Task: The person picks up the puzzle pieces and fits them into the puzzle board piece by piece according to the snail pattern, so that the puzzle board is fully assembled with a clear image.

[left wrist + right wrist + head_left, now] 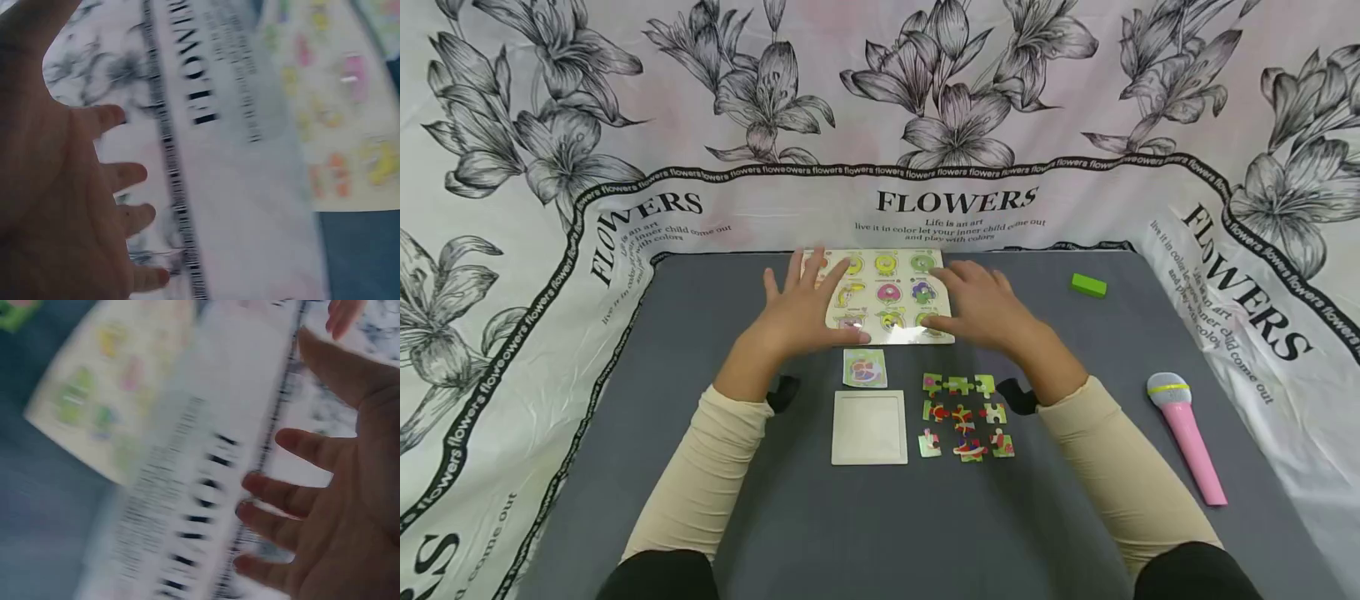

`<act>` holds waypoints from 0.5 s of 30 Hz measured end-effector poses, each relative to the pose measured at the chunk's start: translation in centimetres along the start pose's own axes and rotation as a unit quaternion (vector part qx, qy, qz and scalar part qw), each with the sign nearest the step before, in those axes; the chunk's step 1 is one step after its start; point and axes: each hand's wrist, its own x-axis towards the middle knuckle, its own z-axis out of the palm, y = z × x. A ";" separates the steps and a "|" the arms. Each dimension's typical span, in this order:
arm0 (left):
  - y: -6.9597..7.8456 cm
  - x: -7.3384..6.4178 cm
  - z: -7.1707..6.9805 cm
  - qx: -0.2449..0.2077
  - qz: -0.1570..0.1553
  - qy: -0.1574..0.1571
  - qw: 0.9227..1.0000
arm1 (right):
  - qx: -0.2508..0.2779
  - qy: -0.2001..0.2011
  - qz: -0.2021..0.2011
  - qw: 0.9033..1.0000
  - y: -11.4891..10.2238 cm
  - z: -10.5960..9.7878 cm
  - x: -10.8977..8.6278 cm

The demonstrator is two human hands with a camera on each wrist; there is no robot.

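A cream picture board point(904, 315) with rows of colourful fruit-like pictures lies at the table's far edge. My left hand point(801, 310) is over its left side, fingers spread. Over its right side is my right hand point(981, 304), also with spread fingers. Both wrist views show the left palm point(69, 206) and right palm point(350, 519) with nothing gripped. Whether either hand touches the board cannot be made out. Just below the board sits a small square picture card point(865, 368), and below that a pale square puzzle tray point(870, 427).
Several loose jigsaw pieces point(958, 385) lie in rows right of the tray. A green block point(1088, 285) sits at the far right. Nearer, a pink toy microphone point(1191, 442) lies by the right edge. A flower-print cloth point(955, 225) hangs behind the grey table point(880, 533).
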 end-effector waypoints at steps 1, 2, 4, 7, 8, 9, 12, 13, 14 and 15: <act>-0.4 -0.2 1.1 -0.003 0.007 -0.011 1.000 | 0.001 0.002 -0.016 1.000 0.3 1.1 0.0; -0.8 -0.4 2.2 -0.008 0.014 -0.025 1.000 | 0.002 0.000 -0.029 1.000 0.7 2.4 0.0; -1.7 -0.9 4.5 -0.021 0.025 -0.048 0.998 | 0.000 0.001 -0.055 0.998 1.2 4.8 -0.2; -3.0 -1.9 7.4 -0.047 0.035 -0.073 0.996 | -0.001 -0.011 -0.076 0.997 1.5 7.7 -0.4; -3.4 -2.3 8.3 -0.053 0.039 -0.080 0.995 | 0.000 -0.020 -0.075 0.997 1.6 8.4 -0.6; -3.8 -2.7 9.1 -0.060 0.043 -0.085 0.994 | 0.002 -0.028 -0.075 0.997 1.7 9.0 -0.8; -4.7 -3.6 11.1 -0.077 0.051 -0.103 0.990 | 0.013 -0.051 -0.069 0.996 1.8 10.4 -1.3; -4.9 -3.8 11.6 -0.081 0.054 -0.109 0.989 | 0.015 -0.054 -0.066 0.996 1.9 10.7 -1.4; -5.1 -4.0 12.0 -0.083 0.058 -0.111 0.989 | 0.018 -0.056 -0.061 0.996 2.0 11.0 -1.6; -5.2 -4.1 12.3 -0.086 0.061 -0.113 0.988 | 0.021 -0.056 -0.055 0.997 2.1 11.2 -1.7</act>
